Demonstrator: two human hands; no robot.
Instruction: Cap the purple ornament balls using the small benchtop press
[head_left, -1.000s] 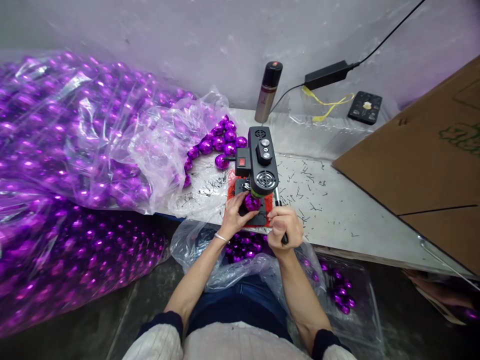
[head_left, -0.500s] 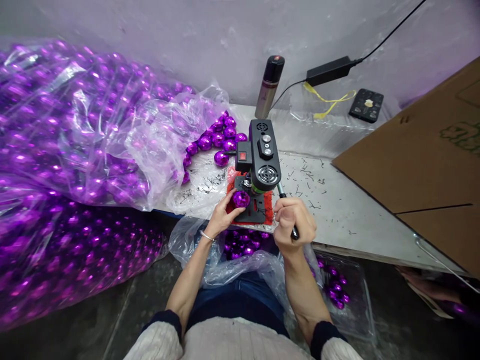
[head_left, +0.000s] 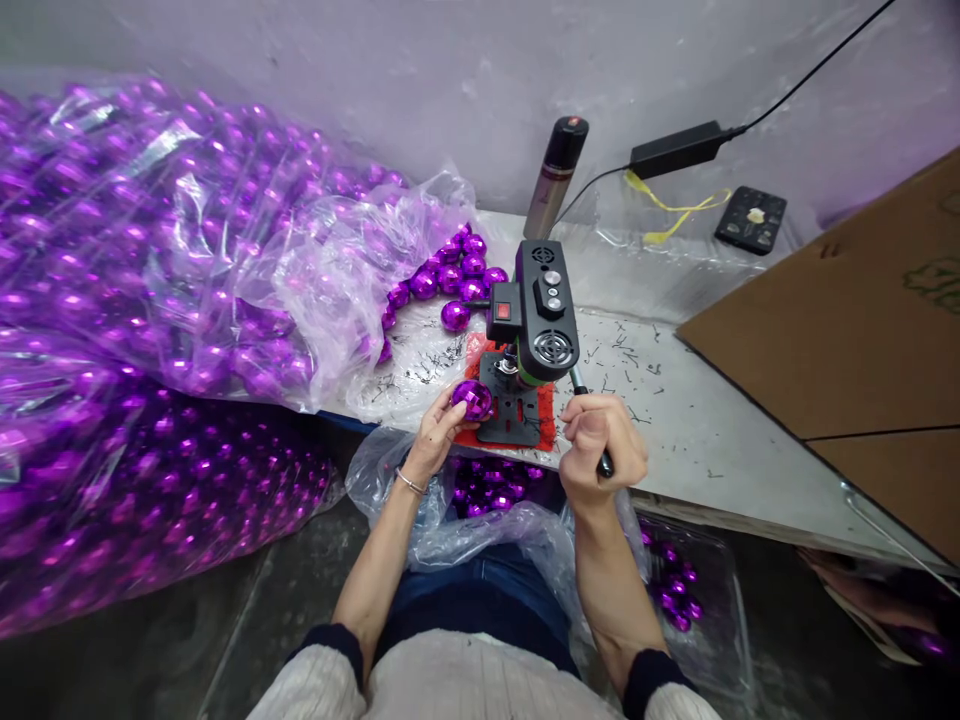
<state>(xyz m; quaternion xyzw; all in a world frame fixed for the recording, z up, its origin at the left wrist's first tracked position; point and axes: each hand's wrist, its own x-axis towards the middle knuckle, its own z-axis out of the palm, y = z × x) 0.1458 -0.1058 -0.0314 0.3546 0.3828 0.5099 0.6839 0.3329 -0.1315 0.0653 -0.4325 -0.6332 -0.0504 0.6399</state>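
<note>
At the bench edge, left hand [head_left: 433,432] pinching purple ball [head_left: 472,399]; right hand [head_left: 604,450] gripping lever [head_left: 589,421]

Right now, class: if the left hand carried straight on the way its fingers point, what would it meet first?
Probably the black base of the small drill press; the left hand holds a purple ball beside it. Depth is unclear.

Only green printing on the cardboard sheet [head_left: 862,330] shows, too cut off to read.

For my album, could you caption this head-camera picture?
Left hand holds a purple ball beside a small bench drill; right hand grips its lever.
</note>
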